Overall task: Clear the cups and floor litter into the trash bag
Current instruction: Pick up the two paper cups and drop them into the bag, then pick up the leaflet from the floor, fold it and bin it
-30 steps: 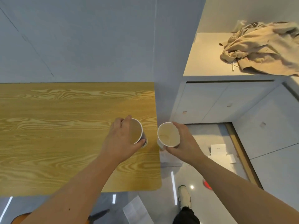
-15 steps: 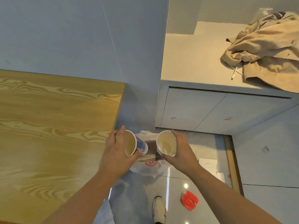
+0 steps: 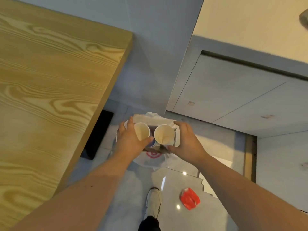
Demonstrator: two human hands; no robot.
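Note:
My left hand (image 3: 129, 139) grips a paper cup (image 3: 142, 131) with a blue outside and a pale inside. My right hand (image 3: 186, 139) grips a second paper cup (image 3: 164, 134), open end toward me. Both cups hang side by side over the open mouth of a white plastic trash bag (image 3: 150, 160) with a red logo, which sits on the floor between the table and the cabinet. A crumpled red wrapper (image 3: 189, 198) lies on the glossy floor to the right. White paper (image 3: 221, 164) lies on the floor behind my right forearm, partly hidden.
The wooden table (image 3: 50, 90) fills the left side, with a dark table leg (image 3: 98, 135) under its edge. A white cabinet (image 3: 233, 97) with a beige top stands at the right. My shoe (image 3: 154, 200) is on the floor below the bag.
Both hands carried the cups off the table's edge and down over the trash bag. The view tilted downward, so the bag and floor now fill the middle.

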